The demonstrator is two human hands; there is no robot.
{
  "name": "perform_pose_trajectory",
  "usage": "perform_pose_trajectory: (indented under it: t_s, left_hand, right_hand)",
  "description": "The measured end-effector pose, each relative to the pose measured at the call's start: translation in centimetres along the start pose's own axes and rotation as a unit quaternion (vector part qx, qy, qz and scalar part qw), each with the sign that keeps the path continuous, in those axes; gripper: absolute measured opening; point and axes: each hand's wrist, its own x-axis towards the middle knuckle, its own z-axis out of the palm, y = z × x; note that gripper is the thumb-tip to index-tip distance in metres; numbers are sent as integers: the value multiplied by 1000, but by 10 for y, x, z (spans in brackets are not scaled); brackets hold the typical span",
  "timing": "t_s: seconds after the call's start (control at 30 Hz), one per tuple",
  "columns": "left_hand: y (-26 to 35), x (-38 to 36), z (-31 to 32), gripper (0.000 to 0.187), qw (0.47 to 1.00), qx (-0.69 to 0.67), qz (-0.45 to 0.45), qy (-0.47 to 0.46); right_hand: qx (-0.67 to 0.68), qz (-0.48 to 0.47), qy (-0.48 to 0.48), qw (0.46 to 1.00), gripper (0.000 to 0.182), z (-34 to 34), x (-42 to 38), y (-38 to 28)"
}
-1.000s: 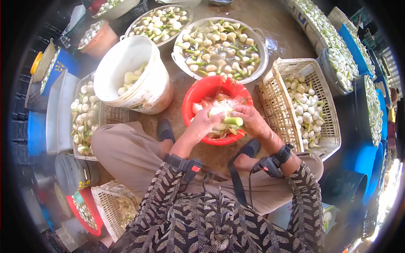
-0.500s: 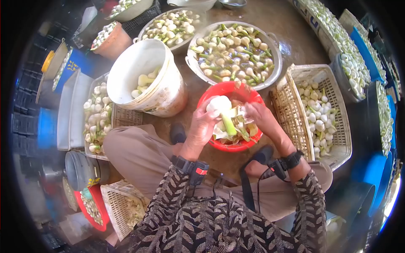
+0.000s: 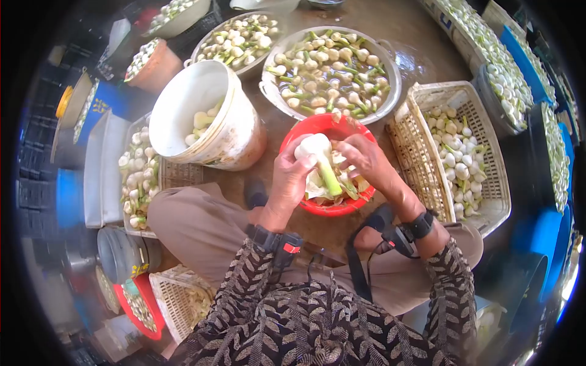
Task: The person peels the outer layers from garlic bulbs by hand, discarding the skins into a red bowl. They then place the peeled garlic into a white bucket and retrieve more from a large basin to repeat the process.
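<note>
My left hand (image 3: 292, 172) is closed around a white garlic bulb (image 3: 314, 145) with a thick green stem (image 3: 330, 178) pointing down toward me. Close by the stem, on its right side, my right hand (image 3: 368, 160) has its fingers curled and pressed together; what they hold, if anything, is hidden. Both hands are over a red basin (image 3: 343, 211). Loose pale and brownish garlic peels (image 3: 317, 190) lie in the basin under the bulb.
A white bucket (image 3: 241, 137) with several garlic bulbs stands to the left. Beyond the basin is a wide metal tub (image 3: 397, 91) of garlic in water. Garlic-filled plastic crates flank me, the right crate (image 3: 421, 177) close to my right arm.
My right hand has moved left, closer to the stem. The left hand still holds the bulb. The whole view has shifted slightly.
</note>
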Motion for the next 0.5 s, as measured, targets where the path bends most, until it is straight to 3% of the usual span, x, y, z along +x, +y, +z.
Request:
perform_pose_trajectory:
  t_s: [0.07,0.13,0.23,0.27,0.3,0.33,0.4,0.43,0.5]
  left_hand:
    - [-8,1,3,48,999,32,-5,1]
    - [-9,0,4,50,995,97,6,22]
    - [-10,-1,0,51,1000,21,-3,-2]
    - [-11,-2,-2,51,999,-40,1,-26]
    - [-6,-3,-2,51,999,-37,2,-24]
    - [0,-3,-1,52,998,-50,6,-31]
    - [5,0,0,53,997,-63,15,-39]
    - [6,1,0,56,999,-11,31,-36]
    - [6,-1,1,58,998,41,42,-33]
  right_hand:
    - [-25,81,-154,984,37,-4,2,-4]
    - [8,95,-148,984,33,-3,2,5]
    - [101,85,-191,973,28,-2,8,21]
    - [-35,-50,-150,987,27,0,14,42]
    - [-170,-184,-100,963,25,5,15,39]
    - [-168,-185,-99,963,25,4,11,36]
    - [-95,58,-52,992,27,1,-3,19]
    - [-49,17,-3,999,32,3,-3,15]
    - [3,24,-24,999,33,3,-4,-1]
